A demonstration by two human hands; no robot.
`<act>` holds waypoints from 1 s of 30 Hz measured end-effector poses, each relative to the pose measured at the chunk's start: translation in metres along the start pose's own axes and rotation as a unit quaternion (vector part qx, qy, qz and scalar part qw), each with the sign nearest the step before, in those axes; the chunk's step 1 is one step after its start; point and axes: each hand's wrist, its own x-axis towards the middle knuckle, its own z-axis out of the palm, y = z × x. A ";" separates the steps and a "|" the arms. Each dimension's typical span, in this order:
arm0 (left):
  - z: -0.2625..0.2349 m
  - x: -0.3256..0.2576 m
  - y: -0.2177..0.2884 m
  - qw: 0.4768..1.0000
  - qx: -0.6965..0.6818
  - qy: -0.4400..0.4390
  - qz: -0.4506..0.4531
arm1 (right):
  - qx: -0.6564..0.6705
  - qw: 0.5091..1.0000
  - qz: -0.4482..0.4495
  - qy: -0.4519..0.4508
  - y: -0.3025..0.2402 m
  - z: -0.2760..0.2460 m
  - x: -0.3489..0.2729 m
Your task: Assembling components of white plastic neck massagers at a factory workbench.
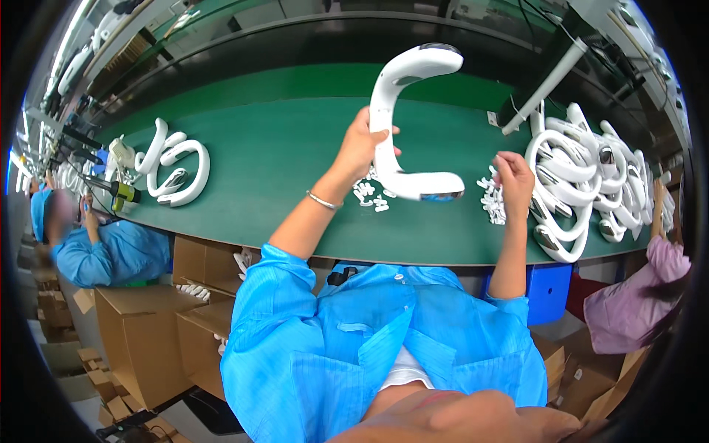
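My left hand (363,140) grips a white C-shaped plastic shell (399,111) by its curved middle and holds it upright above the green belt (281,155). The shell's two ends point right, each with a shiny grey tip. My right hand (513,181) rests on a heap of small white plastic parts (493,201), fingers pinched together there; whether it holds one I cannot tell. More small white pieces (369,196) lie scattered under the shell.
A large pile of white C-shaped shells (591,184) lies right of my right hand. Three more shells (173,166) lie at the belt's left. A person in blue (111,251) sits left, one in pink (650,288) right. Cardboard boxes (140,332) stand below.
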 end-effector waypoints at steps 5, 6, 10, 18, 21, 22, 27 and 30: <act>0.050 -0.027 -0.030 0.994 -0.062 -0.050 -0.081 | 0.175 0.983 0.016 -0.051 -0.041 0.039 -0.038; 0.056 -0.033 -0.034 0.993 -0.062 -0.056 -0.087 | 0.235 0.968 0.033 -0.079 -0.043 0.044 -0.043; 0.073 -0.051 -0.054 0.993 -0.031 -0.066 -0.088 | 0.276 0.953 0.086 -0.090 -0.046 0.057 -0.056; 0.082 -0.065 -0.061 0.988 -0.088 -0.078 -0.099 | 0.032 0.989 -0.144 -0.025 -0.021 0.069 -0.072; 0.087 -0.072 -0.059 0.986 -0.101 -0.093 -0.088 | -0.099 0.943 -0.318 -0.004 -0.026 0.070 -0.072; 0.087 -0.074 -0.059 0.987 -0.104 -0.085 -0.086 | -0.118 0.933 -0.340 -0.012 -0.026 0.069 -0.071; 0.082 -0.076 -0.062 0.990 -0.115 -0.066 -0.053 | 0.001 0.976 -0.208 -0.060 -0.019 0.069 -0.079; 0.082 -0.079 -0.062 0.994 -0.089 -0.062 -0.031 | 0.097 0.985 -0.120 -0.079 -0.017 0.070 -0.082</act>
